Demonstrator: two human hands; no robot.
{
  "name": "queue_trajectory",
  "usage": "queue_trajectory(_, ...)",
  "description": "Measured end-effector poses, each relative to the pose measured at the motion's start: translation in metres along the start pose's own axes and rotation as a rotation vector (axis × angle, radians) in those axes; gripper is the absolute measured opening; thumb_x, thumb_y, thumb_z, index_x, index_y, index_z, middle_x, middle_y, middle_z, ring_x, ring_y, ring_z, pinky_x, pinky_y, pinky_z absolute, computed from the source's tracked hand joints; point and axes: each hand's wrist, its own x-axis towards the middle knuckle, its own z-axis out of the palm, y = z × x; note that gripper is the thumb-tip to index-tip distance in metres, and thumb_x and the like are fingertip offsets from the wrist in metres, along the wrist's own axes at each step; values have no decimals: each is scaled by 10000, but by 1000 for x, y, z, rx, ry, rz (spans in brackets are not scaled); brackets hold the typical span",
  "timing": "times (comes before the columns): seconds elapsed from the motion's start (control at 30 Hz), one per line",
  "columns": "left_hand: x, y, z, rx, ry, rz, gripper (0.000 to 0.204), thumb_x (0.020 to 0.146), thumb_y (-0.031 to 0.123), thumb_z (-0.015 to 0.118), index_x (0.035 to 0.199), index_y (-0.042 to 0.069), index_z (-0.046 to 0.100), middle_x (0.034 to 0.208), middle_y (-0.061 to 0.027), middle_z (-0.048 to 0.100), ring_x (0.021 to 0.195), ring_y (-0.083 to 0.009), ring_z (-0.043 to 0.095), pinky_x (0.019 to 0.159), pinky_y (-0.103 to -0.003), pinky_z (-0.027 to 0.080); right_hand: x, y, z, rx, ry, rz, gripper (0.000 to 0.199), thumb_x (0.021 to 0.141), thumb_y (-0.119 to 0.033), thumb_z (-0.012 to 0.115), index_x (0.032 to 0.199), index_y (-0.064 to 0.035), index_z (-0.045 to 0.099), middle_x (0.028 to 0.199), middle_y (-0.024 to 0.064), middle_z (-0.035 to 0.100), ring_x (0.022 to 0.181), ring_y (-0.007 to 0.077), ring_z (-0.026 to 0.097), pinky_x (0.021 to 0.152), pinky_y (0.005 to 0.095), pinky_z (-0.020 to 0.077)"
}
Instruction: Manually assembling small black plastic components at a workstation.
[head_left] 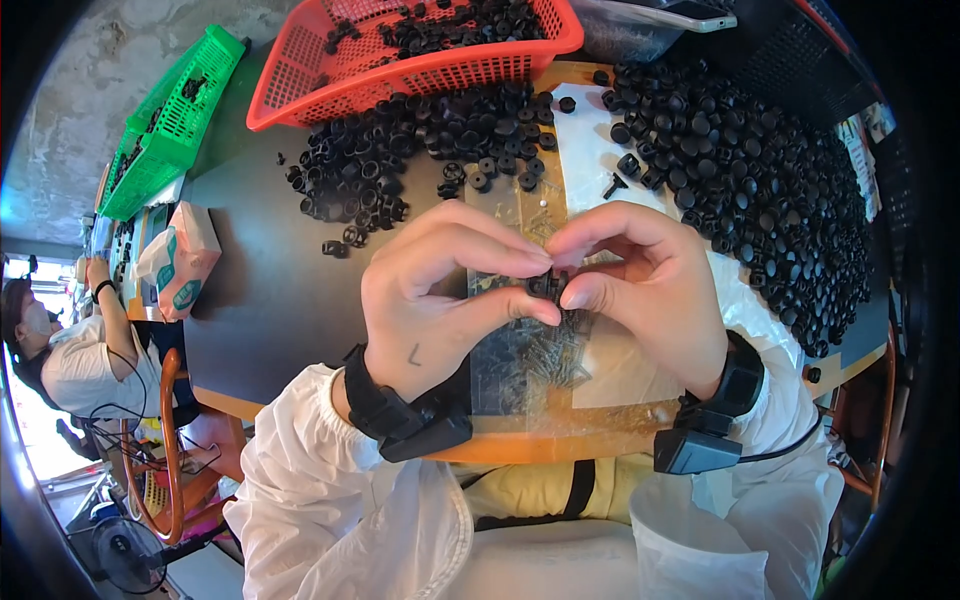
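Above the near tabletop (300,300): small black part (548,287), pinched between left hand (430,300) and right hand (650,290), both grips closed on it, over the screw pile (545,350). Loose black caps (760,180) heaped far right; red basket (400,75) beyond.

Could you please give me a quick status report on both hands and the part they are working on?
Left hand and right hand pinch one small black part together. Screws lie beneath; black cap piles beyond. Nothing obstructs.

A small assembly workshop: heaps of black plastic caps (740,150) cover the bench (270,300), with 2 mesh baskets, red (400,75) and green (170,120), at its far edge.
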Motion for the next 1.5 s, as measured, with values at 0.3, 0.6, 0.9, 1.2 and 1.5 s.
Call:
queue_trajectory(0.3, 2, 4, -2, 157, -14, 55, 336, 587, 14, 870, 868, 41, 687, 962, -63, 570, 850, -155, 579, 749, -274, 473, 2, 0, -6, 128, -186, 174, 323, 874, -37, 663, 1187, 34, 622, 1049, 83, 669, 930, 121, 616, 859, 271, 500)
queue_trajectory(0.6, 0, 7, 2, 182, -38, 6, 333, 572, 120, 891, 852, 55, 724, 916, -26, 537, 806, -142, 555, 700, -255, 448, 1, 3, -10, 13, -212, -2, 243, 797, 50, 684, 1039, 37, 695, 965, 89, 663, 863, 147, 626, 800, 268, 507)
queue_trajectory(0.9, 3, 16, 8, 308, -1, 173, 343, 595, -6, 828, 924, 37, 740, 856, -51, 586, 702, -149, 613, 608, -251, 492, -4, 0, -1, 63, -87, -4, 238, 756, 108, 674, 982, 45, 711, 908, 115, 654, 794, 162, 634, 710, 283, 524)
queue_trajectory(1.2, 1, 19, 5, 422, 17, 292, 391, 612, -8, 825, 981, 47, 710, 899, -66, 587, 738, -164, 615, 629, -267, 503, 0, 1, 1, 110, -171, 18, 213, 822, 39, 666, 1033, 44, 693, 955, 91, 648, 850, 142, 618, 765, 268, 498)
queue_trajectory(1.5, 5, 12, -3, 272, 17, 366, 415, 621, 103, 857, 1008, 84, 706, 931, -47, 546, 814, -178, 570, 677, -293, 492, 2, 9, -11, 138, -392, -25, 343, 842, 4, 678, 1179, 9, 617, 1136, 77, 589, 998, 147, 586, 873, 309, 491)
